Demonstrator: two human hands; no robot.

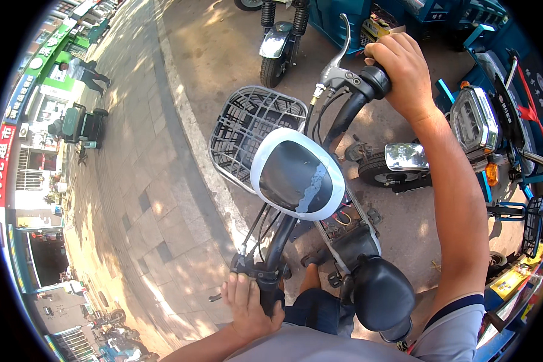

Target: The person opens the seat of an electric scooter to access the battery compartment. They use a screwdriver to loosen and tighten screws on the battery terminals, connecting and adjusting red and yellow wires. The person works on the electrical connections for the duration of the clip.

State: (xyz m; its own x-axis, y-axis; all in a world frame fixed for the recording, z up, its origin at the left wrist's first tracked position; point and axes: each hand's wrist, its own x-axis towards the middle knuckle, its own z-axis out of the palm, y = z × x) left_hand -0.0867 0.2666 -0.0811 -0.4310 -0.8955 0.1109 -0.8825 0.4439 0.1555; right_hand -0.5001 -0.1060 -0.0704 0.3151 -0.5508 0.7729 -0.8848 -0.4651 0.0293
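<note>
My right hand [399,75] is closed round the bicycle's right handlebar grip at upper right, beside a silver brake lever [344,42]. My left hand [247,311] has its fingers over the left grip at lower center. Between the grips sits a white-rimmed black front panel [292,174] with a torn pale strip. A grey wire basket [241,127] is fixed at the front. Below the panel, wiring shows in an open frame beside a black saddle [382,292].
A parked three-wheeler's front wheel [270,66] stands ahead, and another with a headlight [473,117] at right. The pale curb [184,108] borders a paved path at left, where a person [84,75] is near a dark green scooter [81,123]. Shopfronts [39,157] line the far left.
</note>
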